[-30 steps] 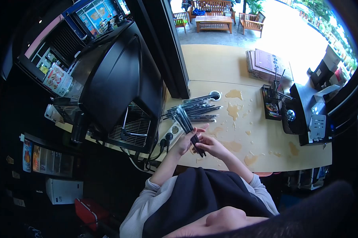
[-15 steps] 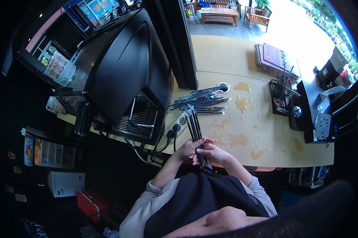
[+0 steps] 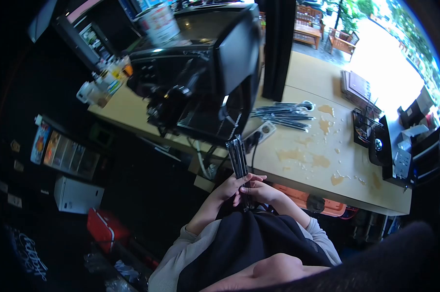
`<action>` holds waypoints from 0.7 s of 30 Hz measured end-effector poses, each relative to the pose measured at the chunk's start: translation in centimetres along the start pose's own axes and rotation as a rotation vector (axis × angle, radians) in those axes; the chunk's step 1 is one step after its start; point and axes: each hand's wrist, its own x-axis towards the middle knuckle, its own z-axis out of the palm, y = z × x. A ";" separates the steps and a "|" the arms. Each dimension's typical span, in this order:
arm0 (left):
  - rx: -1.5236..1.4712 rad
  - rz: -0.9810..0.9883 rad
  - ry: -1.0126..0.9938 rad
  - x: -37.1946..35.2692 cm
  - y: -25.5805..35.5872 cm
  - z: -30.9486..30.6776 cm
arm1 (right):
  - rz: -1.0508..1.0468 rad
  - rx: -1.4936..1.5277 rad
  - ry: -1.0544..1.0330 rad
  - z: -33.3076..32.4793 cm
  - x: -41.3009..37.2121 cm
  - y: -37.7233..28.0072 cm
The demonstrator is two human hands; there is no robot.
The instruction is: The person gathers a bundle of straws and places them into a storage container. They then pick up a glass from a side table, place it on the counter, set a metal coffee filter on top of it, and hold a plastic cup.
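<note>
A bundle of black drinking straws in clear wrappers (image 3: 238, 156) stands nearly upright in front of my chest. My left hand (image 3: 231, 188) is closed around its lower part. From the other side my right hand (image 3: 260, 191) grips the same bundle, with some of its fingers stretched out past the straws. The bundle's lower ends show below my hands, against the dark apron. More wrapped black straws (image 3: 284, 117) lie in a loose pile on the counter, beside a small round white-rimmed object (image 3: 307, 105).
A black espresso machine (image 3: 237, 53) stands left of a dark post (image 3: 278, 53). Near the straws is a white power strip (image 3: 264, 131) with plugs. Brown liquid puddles (image 3: 292, 155) spread over the wooden counter (image 3: 298, 73). Menus (image 3: 358, 85) and a black caddy (image 3: 368, 127) stand at right.
My view has turned left, so the counter and machine appear shifted to the right. The bundle has moved left, away from the counter pile, with both hands still around it.
</note>
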 end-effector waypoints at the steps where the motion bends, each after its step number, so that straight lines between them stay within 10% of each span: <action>1: -0.009 0.013 0.021 -1.4 -0.9 -0.9 | 0.017 -0.002 -0.024 1.2 1.0 0.6; 21: -0.186 0.300 0.534 -33.4 -9.9 -11.0 | 0.347 -0.069 -0.058 19.3 19.5 19.5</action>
